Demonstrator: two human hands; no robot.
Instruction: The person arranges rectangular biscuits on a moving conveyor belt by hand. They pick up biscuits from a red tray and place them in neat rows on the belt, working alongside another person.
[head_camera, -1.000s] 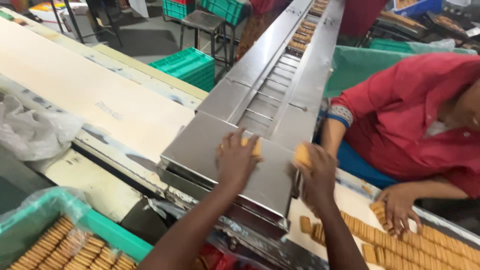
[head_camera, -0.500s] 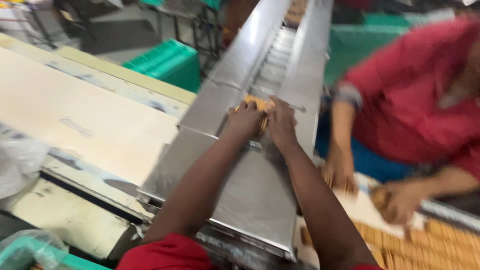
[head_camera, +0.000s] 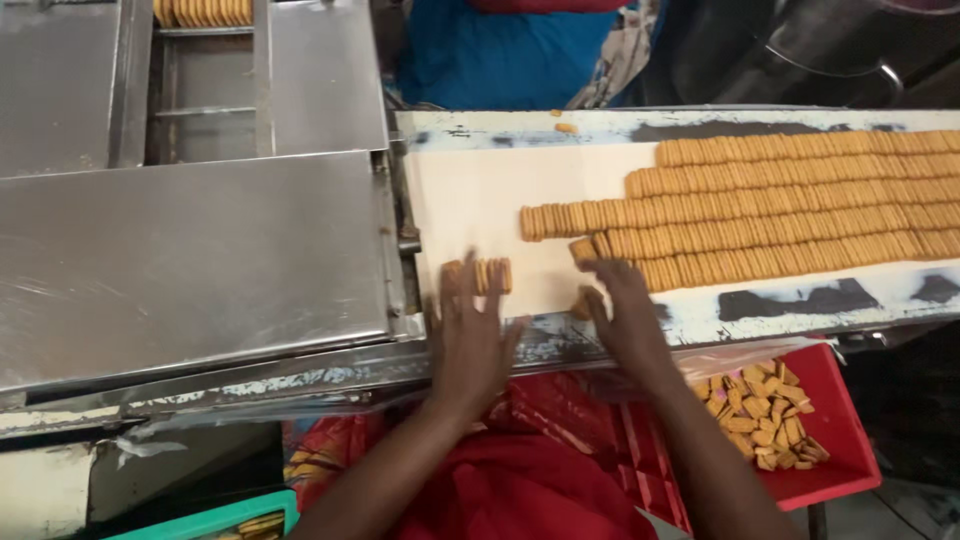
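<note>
Biscuits, golden and square, stand edgewise against left hand.

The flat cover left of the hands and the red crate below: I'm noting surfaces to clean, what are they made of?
Flat cover: apparently stainless steel, brushed, with grey sheen and soft reflections. Red crate: likely moulded plastic, with uniform glossy colour and ribbed walls.

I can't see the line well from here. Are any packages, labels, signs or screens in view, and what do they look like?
No labels, signs or screens show.
Red crate: below the belt's near edge, right; rectangular, holding loose broken biscuits.
Green crate: bottom left corner; only its rim shows, biscuits inside.
</note>
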